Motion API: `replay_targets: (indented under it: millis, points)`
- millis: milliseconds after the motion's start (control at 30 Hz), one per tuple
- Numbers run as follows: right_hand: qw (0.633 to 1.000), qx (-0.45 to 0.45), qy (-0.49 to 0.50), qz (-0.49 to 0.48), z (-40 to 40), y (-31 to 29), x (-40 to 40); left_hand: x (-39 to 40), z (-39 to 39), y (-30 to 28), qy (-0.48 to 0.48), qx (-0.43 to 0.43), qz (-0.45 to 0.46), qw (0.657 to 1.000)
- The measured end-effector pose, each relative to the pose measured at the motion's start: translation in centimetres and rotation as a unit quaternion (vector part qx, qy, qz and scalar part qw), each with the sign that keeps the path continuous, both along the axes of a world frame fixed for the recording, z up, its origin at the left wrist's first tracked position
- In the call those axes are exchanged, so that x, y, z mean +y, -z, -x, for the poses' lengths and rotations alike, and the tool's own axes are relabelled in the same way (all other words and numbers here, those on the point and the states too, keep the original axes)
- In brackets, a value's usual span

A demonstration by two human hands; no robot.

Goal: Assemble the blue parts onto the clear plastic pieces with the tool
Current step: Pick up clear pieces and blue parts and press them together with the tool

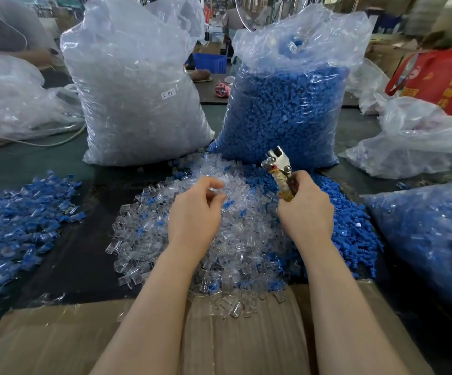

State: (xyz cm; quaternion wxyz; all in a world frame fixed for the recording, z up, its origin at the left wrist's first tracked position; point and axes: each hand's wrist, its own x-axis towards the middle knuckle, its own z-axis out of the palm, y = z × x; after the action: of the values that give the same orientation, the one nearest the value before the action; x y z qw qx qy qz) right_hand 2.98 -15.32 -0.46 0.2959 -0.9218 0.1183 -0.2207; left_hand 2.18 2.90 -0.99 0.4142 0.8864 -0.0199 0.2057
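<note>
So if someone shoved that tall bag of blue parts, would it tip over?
Probably not easily: the bag of blue parts sits wide and packed full, so it looks heavy. Its thin film would likely dent and slump rather than topple. The open top might spill pieces.

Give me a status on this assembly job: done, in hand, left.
Done: a pile of assembled blue-and-clear pieces lies at the left. In hand: the right hand holds the tool; the left hand picks over the loose clear pieces. Left: most of it, with the bag of clear pieces and bag of blue parts nearly full.
</note>
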Motion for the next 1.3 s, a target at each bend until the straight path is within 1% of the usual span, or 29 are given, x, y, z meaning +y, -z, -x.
replay_targets:
  millis: [133,267,467,567,700,800,867,967,1067,1300]
  points:
    - [0.999,-0.008,-0.029,-0.027,-0.1,0.1,0.3,-0.1,0.0,-0.1,0.001,-0.011,0.034,0.999]
    - [0.999,-0.024,-0.033,-0.025,-0.1,0.2,0.5,-0.1,0.0,-0.2,-0.007,-0.025,0.04,0.999]
    - [0.998,-0.036,-0.033,-0.036,-0.2,0.4,0.8,-0.4,0.2,-0.5,0.011,0.018,0.12,0.993]
    - [0.998,-0.031,-0.044,-0.024,-0.2,0.4,0.9,-0.6,0.1,-0.7,0.026,0.041,0.16,0.986]
    - [0.994,-0.048,-0.084,-0.047,0.0,-0.1,1.5,-0.8,0.2,-0.8,0.033,0.054,0.163,0.985]
    - [0.985,-0.05,-0.129,-0.102,0.2,-0.7,2.2,-1.2,0.3,-1.1,0.051,0.063,0.16,0.984]
    - [0.974,-0.057,-0.161,-0.149,0.4,-1.0,2.8,-1.5,0.5,-1.5,0.075,0.082,0.174,0.978]
    - [0.959,-0.074,-0.19,-0.197,0.6,-1.2,3.7,-1.7,0.7,-1.8,0.103,0.111,0.226,0.962]
    - [0.954,-0.074,-0.204,-0.205,0.7,-1.1,4.0,-1.6,0.9,-1.9,0.108,0.122,0.278,0.947]
    - [0.951,-0.048,-0.227,-0.204,0.8,-1.0,4.0,-1.9,1.1,-2.2,0.11,0.114,0.332,0.93]
